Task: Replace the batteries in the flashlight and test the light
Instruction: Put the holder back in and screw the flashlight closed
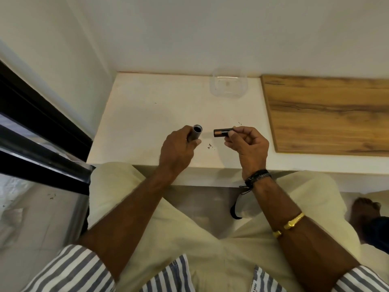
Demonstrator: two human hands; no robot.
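Two hands meet at mid-frame above the white tabletop. The left hand grips the flashlight tube, open mouth tilted up and rightward. The right hand pinches a battery lying horizontal, copper end pointing left at that mouth, just beside it, not yet in.
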